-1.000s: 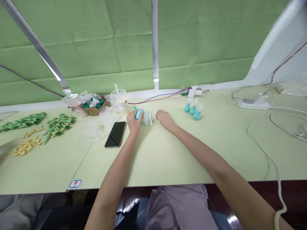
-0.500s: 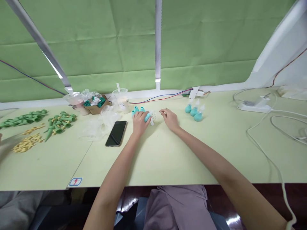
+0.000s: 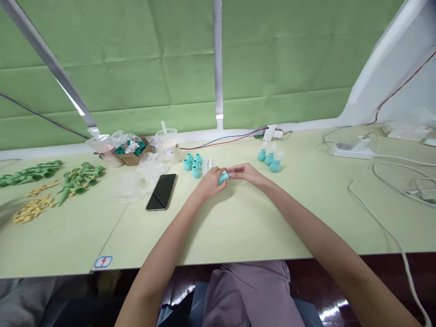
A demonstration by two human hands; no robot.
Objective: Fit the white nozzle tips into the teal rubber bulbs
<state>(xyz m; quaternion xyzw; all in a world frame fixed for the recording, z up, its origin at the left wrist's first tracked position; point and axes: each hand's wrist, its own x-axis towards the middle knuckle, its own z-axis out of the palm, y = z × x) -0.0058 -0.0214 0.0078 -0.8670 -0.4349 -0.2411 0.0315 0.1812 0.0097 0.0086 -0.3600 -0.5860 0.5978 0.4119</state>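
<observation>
My left hand (image 3: 209, 182) is closed around a small teal squeeze bulb (image 3: 223, 178), which lies tilted with its mouth toward the right. The pinched fingertips of my right hand (image 3: 245, 173) meet that mouth; what they hold, if anything, is too small to make out. Just behind my left hand stand several open-necked teal bulbs (image 3: 195, 171). Beside them is a patch of small whitish translucent pieces (image 3: 210, 162). Off to the right stand three teal bulbs with clear pointed tips (image 3: 275, 165).
A black phone (image 3: 161, 192) lies left of my forearm, near a crumpled plastic bag (image 3: 136, 181). Behind are drink cups (image 3: 169, 144) and a cardboard box (image 3: 132, 157). Green horn-shaped parts (image 3: 80, 179) and yellow pieces (image 3: 32, 209) lie far left. A power strip (image 3: 352, 152) trails white cables on the right.
My left hand has carried the teal bulb right and nearer to me, uncovering the other bulbs. My right hand has come from the whitish pieces to the held bulb's mouth.
</observation>
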